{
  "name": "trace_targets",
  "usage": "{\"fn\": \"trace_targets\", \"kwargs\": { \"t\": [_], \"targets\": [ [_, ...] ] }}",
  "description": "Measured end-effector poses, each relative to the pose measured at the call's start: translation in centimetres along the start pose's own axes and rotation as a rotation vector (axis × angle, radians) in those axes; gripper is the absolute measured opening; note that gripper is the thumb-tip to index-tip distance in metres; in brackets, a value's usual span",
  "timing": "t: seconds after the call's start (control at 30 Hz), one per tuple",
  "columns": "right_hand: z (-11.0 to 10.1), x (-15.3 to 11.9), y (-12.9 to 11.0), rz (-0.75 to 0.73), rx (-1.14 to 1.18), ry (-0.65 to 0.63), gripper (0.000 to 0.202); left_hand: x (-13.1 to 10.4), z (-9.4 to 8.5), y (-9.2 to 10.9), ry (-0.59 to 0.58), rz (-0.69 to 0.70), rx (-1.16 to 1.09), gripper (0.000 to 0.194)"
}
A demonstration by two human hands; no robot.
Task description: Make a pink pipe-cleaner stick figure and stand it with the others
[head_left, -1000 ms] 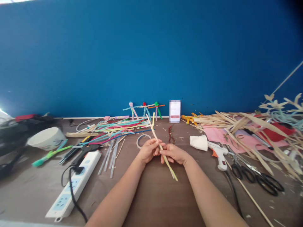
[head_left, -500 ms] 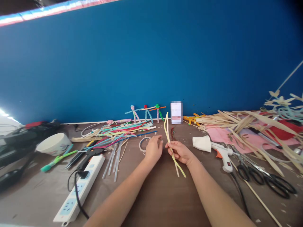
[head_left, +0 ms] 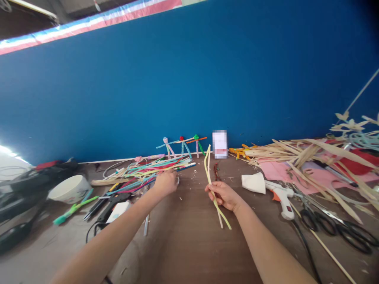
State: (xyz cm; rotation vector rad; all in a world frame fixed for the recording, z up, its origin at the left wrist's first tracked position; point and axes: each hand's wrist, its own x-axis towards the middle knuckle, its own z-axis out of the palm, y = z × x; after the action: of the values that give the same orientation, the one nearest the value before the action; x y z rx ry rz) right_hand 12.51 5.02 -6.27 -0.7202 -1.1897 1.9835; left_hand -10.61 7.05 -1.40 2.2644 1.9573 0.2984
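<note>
My right hand [head_left: 223, 195] is closed on a folded pipe cleaner [head_left: 206, 163], pale yellow with a paler, cream-coloured leg. It stands upright, bent at the top, with two ends crossing and spreading below my fingers. My left hand [head_left: 166, 183] is at the right edge of a pile of coloured pipe cleaners [head_left: 139, 173]. Its fingertips are at the pile, but what they touch or hold is hidden. A roll of clear tape or ring [head_left: 177, 180] is partly covered by this hand. Behind, several small pipe-cleaner figures [head_left: 182, 146] lean against the blue wall.
To the right lie a white glue gun [head_left: 286, 199], black-handled scissors [head_left: 352, 232] and a heap of dried strips [head_left: 304, 157]. On the left are a paper bowl [head_left: 69, 188], a dark glue gun [head_left: 111, 207] and a white power strip [head_left: 119, 211], partly behind my left arm.
My left hand has moved left, away from the right hand, to the pile of pipe cleaners. The right hand keeps hold of the yellow pipe cleaner. The view has tilted slightly up.
</note>
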Motion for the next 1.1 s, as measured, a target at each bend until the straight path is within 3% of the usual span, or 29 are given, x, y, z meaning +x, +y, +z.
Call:
{"fn": "trace_targets", "kwargs": {
  "t": [0.13,0.27,0.37,0.47,0.6,0.83,1.0,1.1],
  "targets": [
    [0.1,0.0,-0.1,0.002,0.014,-0.002,0.022,4.5,-0.4,1.6,0.073,0.026,0.163,0.033],
    [-0.1,0.0,0.0,0.003,0.018,-0.001,0.021,8.6,0.9,3.2,0.007,0.029,0.29,0.033],
    [-0.2,0.1,0.1,0.006,0.029,-0.005,0.021,10.3,1.6,3.6,-0.03,0.024,0.356,0.03],
    [-0.3,0.2,0.1,0.007,0.035,-0.017,0.02,10.9,1.0,2.9,-0.016,-0.004,0.398,0.031],
    [-0.3,0.2,0.1,0.006,0.036,-0.03,0.02,10.5,-2.0,0.0,0.067,-0.086,0.422,0.024],
    [-0.3,0.2,0.1,0.005,0.024,-0.022,0.02,6.9,-7.8,-7.8,0.18,-0.283,0.411,0.025],
    [-0.4,0.2,0.3,0.004,0.014,-0.016,0.02,4.3,-9.3,-12.6,0.251,-0.446,0.359,0.022],
    [-0.5,0.3,0.3,0.0,-0.003,-0.011,0.022,3.2,-9.4,-14.2,0.306,-0.413,0.28,0.019]
  ]
}}
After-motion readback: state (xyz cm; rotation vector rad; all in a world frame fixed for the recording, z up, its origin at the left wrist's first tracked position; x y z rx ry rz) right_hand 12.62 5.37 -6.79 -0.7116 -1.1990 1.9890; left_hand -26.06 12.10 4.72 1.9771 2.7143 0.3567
